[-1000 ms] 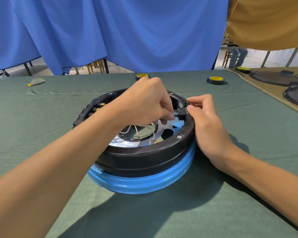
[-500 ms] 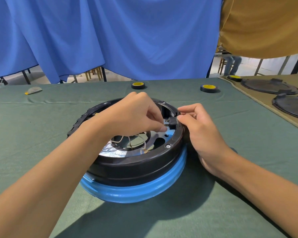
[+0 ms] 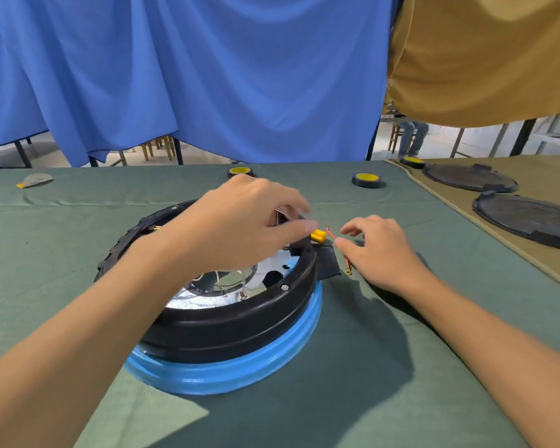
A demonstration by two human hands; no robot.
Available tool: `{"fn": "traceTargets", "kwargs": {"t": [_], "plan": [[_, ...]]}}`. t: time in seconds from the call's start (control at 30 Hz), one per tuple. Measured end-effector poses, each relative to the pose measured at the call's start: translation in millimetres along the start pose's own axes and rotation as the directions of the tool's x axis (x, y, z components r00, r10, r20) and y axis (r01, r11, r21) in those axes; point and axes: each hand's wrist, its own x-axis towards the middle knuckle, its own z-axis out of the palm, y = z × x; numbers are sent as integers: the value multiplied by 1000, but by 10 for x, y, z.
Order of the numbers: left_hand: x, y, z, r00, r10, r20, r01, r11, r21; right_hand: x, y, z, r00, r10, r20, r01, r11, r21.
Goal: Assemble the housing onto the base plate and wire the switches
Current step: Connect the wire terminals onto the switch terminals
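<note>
A black ring housing [image 3: 240, 321] sits on the blue base plate [image 3: 240, 370] in the middle of the green table. White wires [image 3: 220, 279] lie inside over a silver plate. My left hand [image 3: 240, 227] hovers over the housing's far right rim, its fingertips pinching a small yellow connector [image 3: 318, 236]. To the right, my right hand [image 3: 380, 250] rests on the cloth and pinches a thin red wire [image 3: 331, 236], whose metal terminal [image 3: 348, 271] lies on the table. A black bracket [image 3: 328, 263] juts from the housing between the hands.
Tape rolls with yellow cores stand at the back, one [image 3: 241, 172] and another [image 3: 366, 180]. Two black round lids [image 3: 530, 218] lie on a tan cloth at the right. A grey scrap [image 3: 34, 180] is far left. A blue curtain [image 3: 191, 76] hangs behind.
Both hands have let go of the black switch at the rim. The right hand has moved right onto the red wire, and the left hand now has a yellow connector at its fingertips.
</note>
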Motion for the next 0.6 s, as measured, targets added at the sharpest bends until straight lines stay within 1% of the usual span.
{"fn": "traceTargets", "kwargs": {"t": [0.07, 0.13, 0.2, 0.3, 0.4, 0.5, 0.6], "plan": [[20, 121, 55, 995, 37, 95, -39, 999, 21, -25, -39, 10, 999, -8, 39, 12, 994, -106], [43, 180, 140, 975, -3, 221, -8, 999, 49, -51, -84, 12, 1000, -4, 2, 4, 988, -155], [52, 186, 209, 952, -38, 303, 29, 999, 35, -66, -128, 11, 998, 35, -58, -43, 988, -147], [66, 155, 246, 950, -43, 309, 46, 999, -3, -70, -163, 16, 990, 108, -88, -119, 984, -132], [63, 139, 255, 956, -45, 291, 48, 999, -4, -83, -175, 23, 986, 133, -101, -146, 980, -133], [60, 135, 265, 957, -46, 285, 52, 999, -15, -81, -206, 37, 990, 105, -100, -125, 966, -228], [52, 152, 255, 956, -53, 289, 60, 998, -12, -85, -227, 47, 996, 62, -63, -79, 940, -332]]}}
